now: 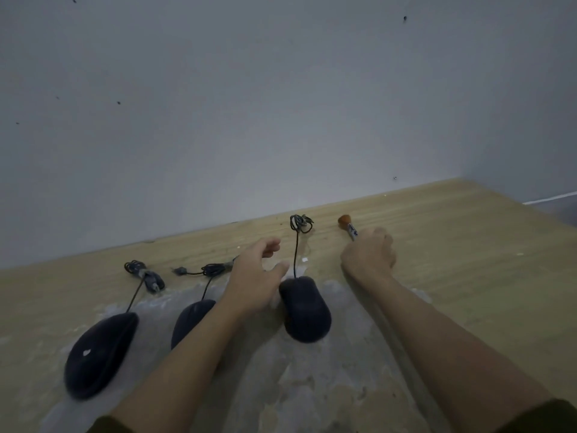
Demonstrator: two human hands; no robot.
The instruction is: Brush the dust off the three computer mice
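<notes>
- Right now the right hand [368,254] is fisted round the handle of the brush [347,224], far side of the table [468,245], bristles pointing away toward the wall [281,104]. The head is still off every mouse; I judge no dusting is under way yet.
- Left hand [254,273] is spread, fingers apart and holding nothing, hovering just beside the nose of the right mouse [304,309]. Whether it touches the shell I cannot tell.
- Risk one: that cable [296,245] runs right between the two hands to a loose coil. A sweep of either hand could snag it and drag the mouse.
- Risk two: the left forearm lies over the middle mouse [190,320], hiding part of it. Reaching further could nudge it, or knock it toward the left mouse [100,351] nearby.
- Risk three: the mice sit on a pale, dusty smear on the table. Brushing downward would likely push grit onto that patch, and a mouse set back there picks it up again.
- Risk four: an unsteadied mouse would probably slide under the bristles, so the left hand needs a firm hold first.
- The other two cables [143,273] lie bundled behind, well apart from the brush.
</notes>
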